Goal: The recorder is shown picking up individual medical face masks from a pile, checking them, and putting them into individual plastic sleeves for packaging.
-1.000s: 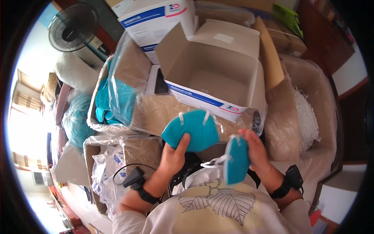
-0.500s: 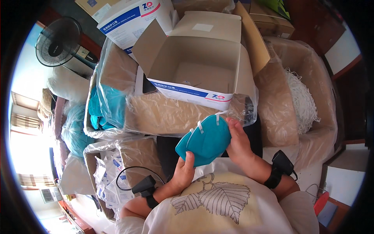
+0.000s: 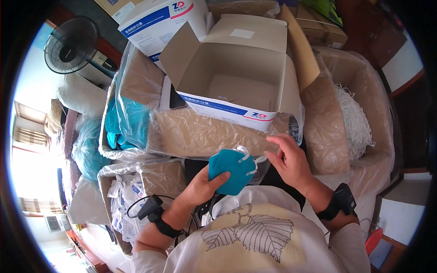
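Note:
My left hand (image 3: pixel 203 184) grips a teal cup-shaped face mask (image 3: pixel 234 170) in front of my chest, thumb across its face; at the left edge it looks layered, so there may be more than one. White elastic straps (image 3: pixel 246 154) stick out on the mask's upper right side. One strap reaches the thumb tip of my right hand (image 3: pixel 291 161), whose thumb and index finger are apart. Beyond both hands, an open white-and-blue carton (image 3: pixel 223 107) stands with its flaps spread. A small thin thing lies on its floor, too small to name.
Left, a plastic-lined box (image 3: pixel 148 123) holds teal masks; below it, another box (image 3: pixel 161 177) holds small white packets. At right, a lined carton (image 3: pixel 323 127) contains a heap of white elastic straps (image 3: pixel 354 123). A closed carton (image 3: pixel 159 32) and a fan (image 3: pixel 71 45) stand farther back.
My right hand has come off the mask and shifted slightly right. The mask, held in my left hand, has turned and moved a little left and lower, its straps now to the right.

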Tool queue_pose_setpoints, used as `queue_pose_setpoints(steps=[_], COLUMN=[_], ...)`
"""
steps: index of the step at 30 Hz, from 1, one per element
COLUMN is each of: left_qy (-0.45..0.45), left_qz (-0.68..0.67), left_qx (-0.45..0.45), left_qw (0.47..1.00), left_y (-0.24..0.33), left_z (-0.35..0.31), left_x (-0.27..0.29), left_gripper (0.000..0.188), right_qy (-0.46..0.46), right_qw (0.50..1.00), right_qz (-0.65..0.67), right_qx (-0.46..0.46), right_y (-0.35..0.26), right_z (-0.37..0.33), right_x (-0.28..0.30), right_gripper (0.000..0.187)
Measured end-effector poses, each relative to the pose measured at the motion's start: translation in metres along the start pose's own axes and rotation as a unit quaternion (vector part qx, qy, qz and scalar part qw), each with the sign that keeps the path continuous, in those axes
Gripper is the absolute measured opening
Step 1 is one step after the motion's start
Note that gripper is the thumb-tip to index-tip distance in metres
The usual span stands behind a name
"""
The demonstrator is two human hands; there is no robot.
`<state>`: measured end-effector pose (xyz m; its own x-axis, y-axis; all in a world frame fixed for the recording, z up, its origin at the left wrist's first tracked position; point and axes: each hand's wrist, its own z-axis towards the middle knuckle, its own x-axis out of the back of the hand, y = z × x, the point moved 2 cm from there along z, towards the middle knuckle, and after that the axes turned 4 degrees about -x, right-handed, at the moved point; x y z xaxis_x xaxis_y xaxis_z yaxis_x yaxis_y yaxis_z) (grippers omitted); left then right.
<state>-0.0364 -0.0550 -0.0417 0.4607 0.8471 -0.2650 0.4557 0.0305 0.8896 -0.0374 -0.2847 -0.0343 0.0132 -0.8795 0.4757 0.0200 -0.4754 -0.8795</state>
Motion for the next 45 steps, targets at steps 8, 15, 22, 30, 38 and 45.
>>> queue_pose_setpoints(steps=[8, 15, 22, 30, 38, 45], left_qy=[-0.025, -0.069, -0.045, -0.026, 0.041, 0.183], left_qz=[-0.048, -0.012, 0.002, 0.047, 0.126, 0.101], left_qx=[0.023, 0.062, 0.021, 0.047, -0.021, -0.061], left_qw=[0.998, 0.996, 0.999, 0.997, 0.991, 0.976], left_y=[0.01, 0.017, 0.031, 0.033, 0.025, 0.02], left_z=[0.0, 0.0, -0.001, 0.001, 0.008, 0.014], left_x=[-0.001, -0.001, 0.007, 0.02, 0.029, 0.029], left_gripper=[0.041, 0.037, 0.035, 0.033, 0.028, 0.026], right_qy=[-0.031, -0.145, -0.242, -0.255, -0.304, -0.249], right_qw=[0.963, 0.953, 0.935, 0.946, 0.929, 0.946], right_qz=[-0.086, -0.054, -0.031, 0.038, 0.207, 0.199], right_qx=[0.255, 0.26, 0.257, 0.195, 0.035, 0.057], right_y=[-0.024, -0.023, -0.033, -0.022, -0.018, -0.016], right_z=[0.015, 0.018, 0.023, 0.02, 0.014, 0.018], right_x=[-0.019, -0.028, -0.025, -0.04, -0.061, -0.075], right_gripper=[0.016, 0.032, 0.048, 0.032, 0.031, 0.033])
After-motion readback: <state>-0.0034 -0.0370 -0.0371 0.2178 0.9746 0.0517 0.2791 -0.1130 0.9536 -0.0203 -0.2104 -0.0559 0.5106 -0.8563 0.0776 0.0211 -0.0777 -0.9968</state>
